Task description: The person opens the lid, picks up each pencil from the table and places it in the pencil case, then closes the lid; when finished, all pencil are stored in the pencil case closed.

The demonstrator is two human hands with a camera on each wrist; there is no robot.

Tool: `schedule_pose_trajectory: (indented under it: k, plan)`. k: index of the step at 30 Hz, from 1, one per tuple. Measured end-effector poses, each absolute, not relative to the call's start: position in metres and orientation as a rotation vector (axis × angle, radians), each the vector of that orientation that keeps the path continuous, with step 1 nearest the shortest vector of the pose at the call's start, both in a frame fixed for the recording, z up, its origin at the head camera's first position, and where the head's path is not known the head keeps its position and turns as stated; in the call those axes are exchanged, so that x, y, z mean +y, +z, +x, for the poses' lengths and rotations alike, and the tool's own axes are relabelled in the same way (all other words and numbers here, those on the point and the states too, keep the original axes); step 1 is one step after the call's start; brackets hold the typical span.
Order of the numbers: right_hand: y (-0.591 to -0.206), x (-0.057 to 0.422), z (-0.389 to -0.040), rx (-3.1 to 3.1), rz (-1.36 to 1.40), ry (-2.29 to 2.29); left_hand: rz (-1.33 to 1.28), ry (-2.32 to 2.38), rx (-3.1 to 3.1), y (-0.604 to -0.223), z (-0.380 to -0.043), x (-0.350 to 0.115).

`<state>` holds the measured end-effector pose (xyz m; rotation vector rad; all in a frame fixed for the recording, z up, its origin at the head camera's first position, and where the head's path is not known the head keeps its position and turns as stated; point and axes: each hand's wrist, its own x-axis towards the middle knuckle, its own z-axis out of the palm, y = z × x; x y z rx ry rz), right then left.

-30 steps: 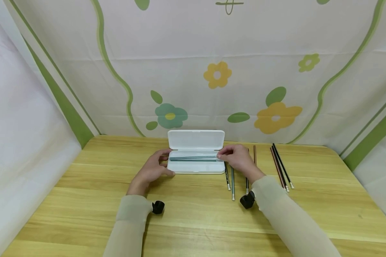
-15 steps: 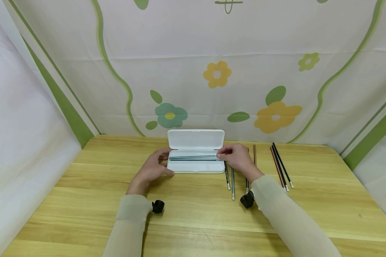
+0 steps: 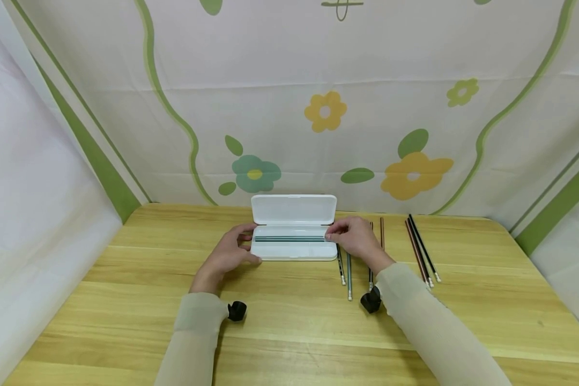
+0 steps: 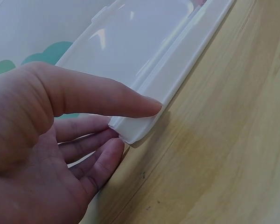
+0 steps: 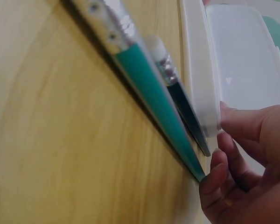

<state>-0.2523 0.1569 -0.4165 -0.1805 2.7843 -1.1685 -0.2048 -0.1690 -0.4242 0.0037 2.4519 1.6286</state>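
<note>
An open white pencil case (image 3: 294,250) lies on the table with its lid (image 3: 294,209) raised at the back. Teal pencils (image 3: 284,239) lie lengthwise inside it, side by side. My left hand (image 3: 227,252) holds the case's left end; in the left wrist view its thumb (image 4: 130,103) rests along the front rim while the other fingers are at the end wall. At the right end, my right hand (image 3: 359,238) pinches the end of a teal pencil within the case. The right wrist view shows its thumb (image 5: 245,122) over the rim, the pinched end hidden.
Just right of the case lie a teal pencil (image 3: 349,276) and a dark patterned pencil (image 3: 341,268), with a black pencil (image 3: 371,273) and a reddish one (image 3: 382,233) by the right wrist. Farther right is a group of red and black pencils (image 3: 422,249). A floral curtain (image 3: 270,107) hangs behind.
The teal pencil at my right fingertips has swung from a slight slant to parallel with the one beside it. Both hands stay in nearly the same place.
</note>
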Motion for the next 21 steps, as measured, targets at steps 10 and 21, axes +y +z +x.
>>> schedule_pose_trajectory:
  k: [10, 21]
  plan:
    - [-0.399, 0.173, -0.239, 2.768, -0.185, -1.247, 0.017, 1.629, 2.451, -0.425, -0.203, -0.169]
    - [-0.373, 0.218, -0.205, 2.769, -0.152, -1.379, 0.035, 1.641, 2.451, -0.424, -0.203, -0.169]
